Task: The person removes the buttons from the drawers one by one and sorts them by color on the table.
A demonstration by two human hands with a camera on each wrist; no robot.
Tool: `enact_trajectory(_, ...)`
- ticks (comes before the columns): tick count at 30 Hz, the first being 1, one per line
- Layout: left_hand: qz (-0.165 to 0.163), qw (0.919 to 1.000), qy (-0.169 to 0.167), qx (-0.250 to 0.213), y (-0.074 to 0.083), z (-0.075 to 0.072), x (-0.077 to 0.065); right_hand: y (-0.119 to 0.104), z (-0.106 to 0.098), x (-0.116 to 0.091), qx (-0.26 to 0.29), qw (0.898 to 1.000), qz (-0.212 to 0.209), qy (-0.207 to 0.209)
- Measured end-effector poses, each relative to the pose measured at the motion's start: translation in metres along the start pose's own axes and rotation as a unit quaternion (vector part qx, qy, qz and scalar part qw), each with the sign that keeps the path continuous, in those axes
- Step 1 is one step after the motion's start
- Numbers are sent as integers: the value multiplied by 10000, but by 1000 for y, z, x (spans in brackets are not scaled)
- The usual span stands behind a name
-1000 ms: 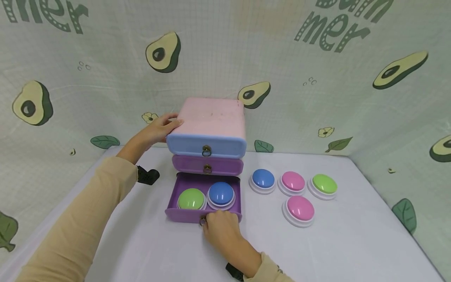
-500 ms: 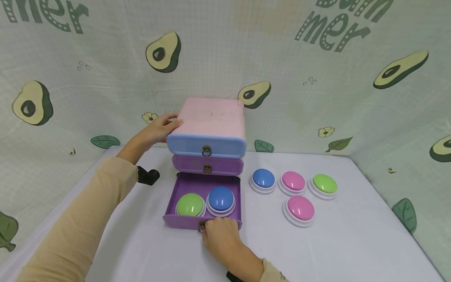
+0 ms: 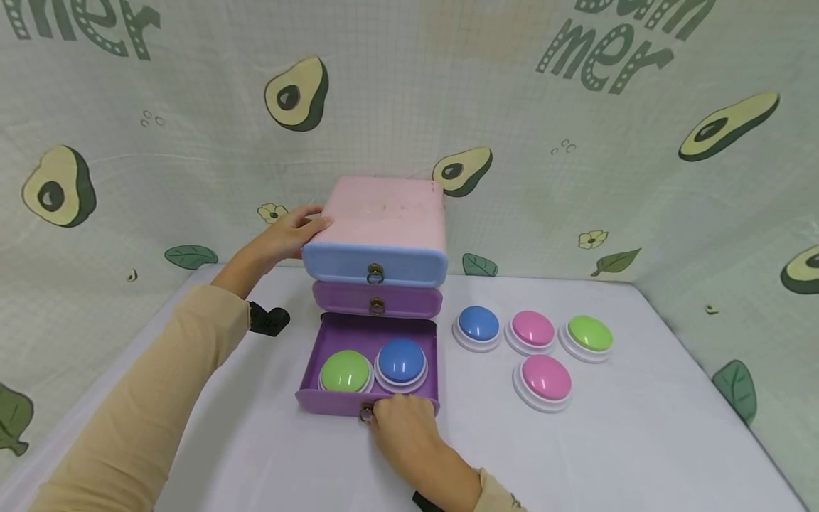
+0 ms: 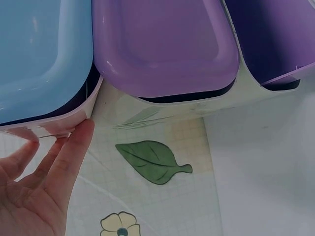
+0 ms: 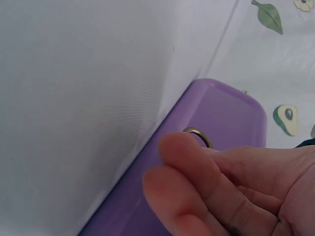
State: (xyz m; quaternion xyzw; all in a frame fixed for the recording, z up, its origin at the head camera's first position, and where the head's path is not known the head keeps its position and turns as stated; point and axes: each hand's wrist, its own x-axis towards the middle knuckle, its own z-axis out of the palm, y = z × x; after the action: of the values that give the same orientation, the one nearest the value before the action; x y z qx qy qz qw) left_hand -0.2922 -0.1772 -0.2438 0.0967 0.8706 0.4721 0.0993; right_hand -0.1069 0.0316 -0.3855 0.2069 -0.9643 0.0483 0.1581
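Note:
A small chest of drawers has a pink top (image 3: 387, 210), a blue upper drawer (image 3: 339, 264) and a purple middle drawer (image 3: 342, 299), both pushed in. Its purple bottom drawer (image 3: 333, 404) is pulled out and holds a green push button (image 3: 345, 371) and a blue push button (image 3: 401, 360) side by side on white bases. My left hand (image 3: 288, 233) rests against the chest's upper left side, fingers fairly straight in the left wrist view. At the bottom drawer's front, my right hand (image 3: 406, 434) has curled fingers at the brass ring pull (image 5: 198, 133), which they partly hide.
Right of the chest on the white table (image 3: 614, 441) stand another blue button (image 3: 478, 323), a pink button (image 3: 532, 328), a green button (image 3: 589, 333) and a nearer pink button (image 3: 546, 377). An avocado-print cloth (image 3: 384, 107) hangs behind.
The bottom drawer has come a little further out toward me with my right hand, carrying its two buttons along. Over the last half second it stays nearly still. My left hand has not moved.

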Motion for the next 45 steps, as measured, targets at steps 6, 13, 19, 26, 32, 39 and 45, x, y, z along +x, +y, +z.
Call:
enact_trajectory(6,0,10000,4,-4,0,0,0,1,-2,1,6,9999,15,-122)
enact_trajectory(13,9,10000,12,30,0,0,0,2,-9,1,-25,9996,-7,-291)
enact_trajectory(19,35,10000,23,30,-1,-1,1,10,-29,2,464,9980,-261,-339)
enact_trajectory(26,-1,10000,0,25,-1,-1,1,28,-54,6,1490,9880,-123,-388)
enact_trajectory(32,-9,10000,6,6,-1,0,1,44,-60,11,2054,9783,156,-227)
enact_trajectory(39,-30,10000,29,1,0,0,2,59,-54,16,2385,9708,255,-47)
enact_trajectory(45,-29,10000,47,32,0,0,1,69,-43,21,2722,9617,311,-78)
